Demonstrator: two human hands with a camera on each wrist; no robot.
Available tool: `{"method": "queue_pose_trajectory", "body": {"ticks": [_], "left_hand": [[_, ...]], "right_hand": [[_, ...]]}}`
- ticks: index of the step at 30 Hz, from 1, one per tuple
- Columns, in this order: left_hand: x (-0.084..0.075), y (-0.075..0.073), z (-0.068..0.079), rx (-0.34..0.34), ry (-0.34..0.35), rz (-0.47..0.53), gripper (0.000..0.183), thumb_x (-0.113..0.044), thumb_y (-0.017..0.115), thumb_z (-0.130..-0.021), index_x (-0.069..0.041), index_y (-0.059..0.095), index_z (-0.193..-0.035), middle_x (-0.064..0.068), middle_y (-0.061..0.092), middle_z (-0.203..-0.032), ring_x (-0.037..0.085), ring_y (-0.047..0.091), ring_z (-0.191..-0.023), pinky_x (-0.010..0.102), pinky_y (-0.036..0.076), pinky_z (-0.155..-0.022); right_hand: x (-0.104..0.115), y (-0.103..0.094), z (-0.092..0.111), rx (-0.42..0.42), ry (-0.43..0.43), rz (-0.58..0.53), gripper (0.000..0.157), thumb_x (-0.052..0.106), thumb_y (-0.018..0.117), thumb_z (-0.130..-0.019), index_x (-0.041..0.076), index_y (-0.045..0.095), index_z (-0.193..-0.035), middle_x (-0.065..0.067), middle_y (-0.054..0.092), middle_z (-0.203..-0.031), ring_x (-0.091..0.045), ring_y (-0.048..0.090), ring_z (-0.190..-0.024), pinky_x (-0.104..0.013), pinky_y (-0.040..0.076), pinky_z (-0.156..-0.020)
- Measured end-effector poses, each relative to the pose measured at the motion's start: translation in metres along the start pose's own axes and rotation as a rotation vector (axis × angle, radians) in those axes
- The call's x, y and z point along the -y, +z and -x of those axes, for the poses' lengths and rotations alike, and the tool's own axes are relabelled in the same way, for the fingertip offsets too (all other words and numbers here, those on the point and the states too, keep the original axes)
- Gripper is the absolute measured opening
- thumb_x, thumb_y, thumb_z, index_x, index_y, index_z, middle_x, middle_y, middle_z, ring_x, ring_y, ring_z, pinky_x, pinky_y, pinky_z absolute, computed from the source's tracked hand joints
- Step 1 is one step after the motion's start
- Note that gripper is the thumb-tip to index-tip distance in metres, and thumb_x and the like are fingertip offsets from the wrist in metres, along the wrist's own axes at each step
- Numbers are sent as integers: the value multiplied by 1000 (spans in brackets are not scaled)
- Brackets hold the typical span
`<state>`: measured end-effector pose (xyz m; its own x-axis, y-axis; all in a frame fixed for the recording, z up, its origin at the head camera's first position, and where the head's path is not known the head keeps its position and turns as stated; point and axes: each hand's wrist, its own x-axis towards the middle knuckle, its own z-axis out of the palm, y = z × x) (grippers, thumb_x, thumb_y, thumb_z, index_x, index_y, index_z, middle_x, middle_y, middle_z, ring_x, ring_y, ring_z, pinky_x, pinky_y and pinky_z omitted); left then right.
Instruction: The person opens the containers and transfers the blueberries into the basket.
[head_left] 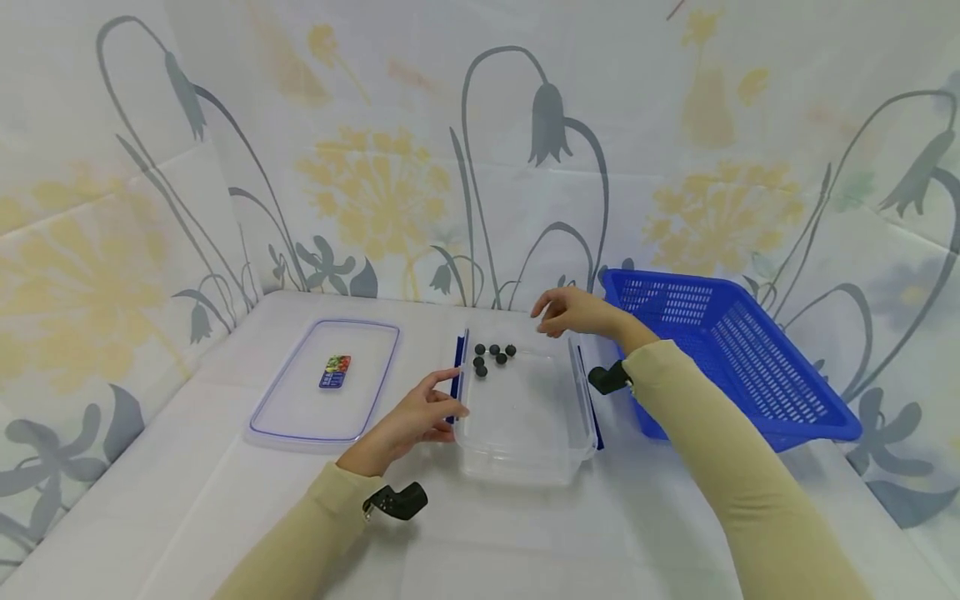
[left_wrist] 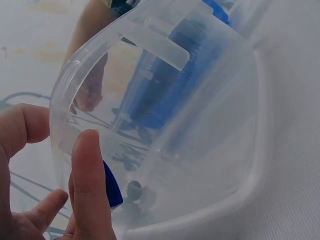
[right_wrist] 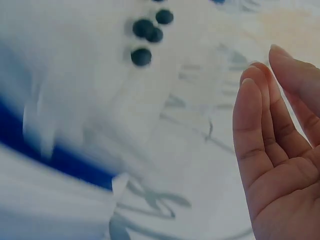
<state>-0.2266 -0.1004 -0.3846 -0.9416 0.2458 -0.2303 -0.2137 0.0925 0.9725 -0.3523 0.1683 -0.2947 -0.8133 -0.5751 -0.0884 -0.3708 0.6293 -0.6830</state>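
A clear plastic box (head_left: 525,454) with blue side clips stands on the white cloth in the head view. Several dark round berries that look like blueberries (head_left: 501,358) lie in its far left part. My left hand (head_left: 416,412) grips the box's left rim, thumb on one side and fingers on the other; the left wrist view shows the thumb (left_wrist: 90,175) beside a blue clip (left_wrist: 112,187). Above the box's far right corner hangs my right hand (head_left: 581,312), fingers loosely bent. In the right wrist view nothing shows between its thumb and fingertips (right_wrist: 250,105).
To the left lies a clear lid (head_left: 300,417) with a blue seal line and a colourful label (head_left: 335,372). A blue perforated basket (head_left: 772,358) stands tilted on the right, close to my right forearm. Behind the table hangs a flower-patterned cloth (head_left: 420,100).
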Motion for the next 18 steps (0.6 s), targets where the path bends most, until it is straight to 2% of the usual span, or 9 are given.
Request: {"method": "queue_pose_trajectory", "body": {"ticks": [5, 10, 14, 18], "left_hand": [[0, -2, 0, -12, -3, 2, 69, -9, 65, -82, -20, 34, -143, 14, 51, -102, 17, 53, -63, 27, 52, -58], [0, -3, -1, -12, -10, -6, 68, -10, 65, -82, -20, 35, -143, 14, 51, -102, 18, 53, -64, 27, 52, -59], [1, -3, -1, -11, -4, -1, 70, -10, 66, -81, -20, 35, -142, 13, 52, -101, 17, 53, -63, 27, 52, -59], [1, -1, -1, 5, -5, 6, 71, -10, 66, -80, -20, 34, -143, 13, 51, -101, 17, 54, -63, 27, 53, -60]], "right_hand": [[10, 32, -23, 63, -3, -24, 24, 8, 63, -87, 1, 58, -109, -11, 64, -86, -25, 60, -80, -40, 50, -81], [17, 58, -40, 95, 16, -19, 27, 6, 63, -85, -3, 59, -110, -16, 64, -89, -22, 58, -77, -48, 47, -85], [15, 76, -52, 81, 24, 35, 26, 4, 64, -83, -3, 60, -108, -9, 64, -83, -17, 57, -73, -39, 49, -78], [8, 92, -58, 88, 29, 162, 24, 4, 68, -80, 2, 63, -104, -3, 62, -80, -14, 55, -72, -26, 47, -69]]}}
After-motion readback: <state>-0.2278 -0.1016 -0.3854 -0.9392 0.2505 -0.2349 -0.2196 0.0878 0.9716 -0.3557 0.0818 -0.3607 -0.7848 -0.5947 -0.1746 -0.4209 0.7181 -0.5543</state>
